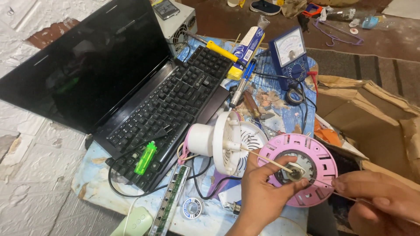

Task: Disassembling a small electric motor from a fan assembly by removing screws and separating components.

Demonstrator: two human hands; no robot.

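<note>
Left hand [262, 188], at 6 o'clock in view, pinches a thin wooden stick [267, 159] whose tip meets the metal hub of the pink round fan frame [321, 161]; right hand [380, 201], at 4 o'clock, pinches a fine wire [323, 183] running to that hub. White fan motor housing [223, 142] touches the frame at its 9 o'clock. Green lighter [145, 158] rests on the open laptop [166, 105] on the cluttered desk [94, 175].

Left hand [262, 192] pinches a thin wooden stick [267, 160] over the round pink plastic fan grille [321, 159]; right hand [380, 203] grips a fine wire beside it, white fan motor housing [218, 142] just left.
</note>
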